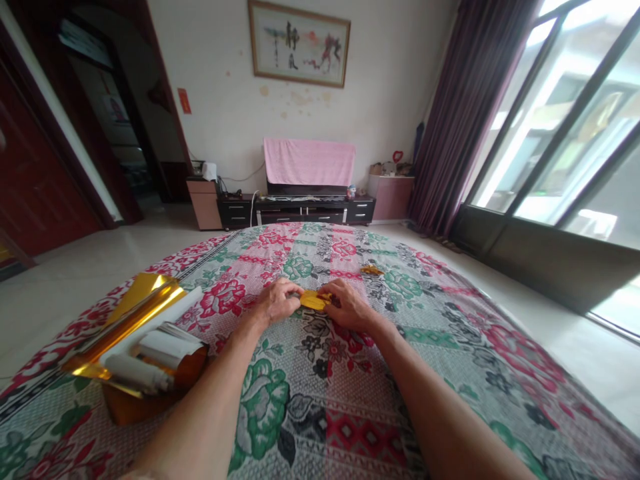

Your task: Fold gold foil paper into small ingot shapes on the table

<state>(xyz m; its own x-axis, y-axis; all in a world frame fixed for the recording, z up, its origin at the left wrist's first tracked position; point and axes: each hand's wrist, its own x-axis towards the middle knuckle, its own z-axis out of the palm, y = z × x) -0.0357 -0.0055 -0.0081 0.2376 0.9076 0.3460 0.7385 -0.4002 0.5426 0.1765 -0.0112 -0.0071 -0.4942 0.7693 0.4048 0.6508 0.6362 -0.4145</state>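
A small piece of folded yellow paper (314, 301) lies low over the flowered cloth, between my two hands. My left hand (279, 300) pinches its left end between thumb and fingers. At the right end, my right hand (349, 305) grips it the same way, fingers bent over the edge. Beyond my right hand rests a small crumpled golden-brown piece (372, 270), apart from both hands. Left of my left forearm sits a pile of shiny gold foil sheets (145, 300) with white rolled paper (165, 347) among them.
The flowered cloth (265, 413) covers the round surface before me. Farther back stand a low black TV cabinet (237, 212) and a screen under a pink cloth (310, 160). A purple curtain (460, 113) and windows are on the right, a red door (40, 160) on the left.
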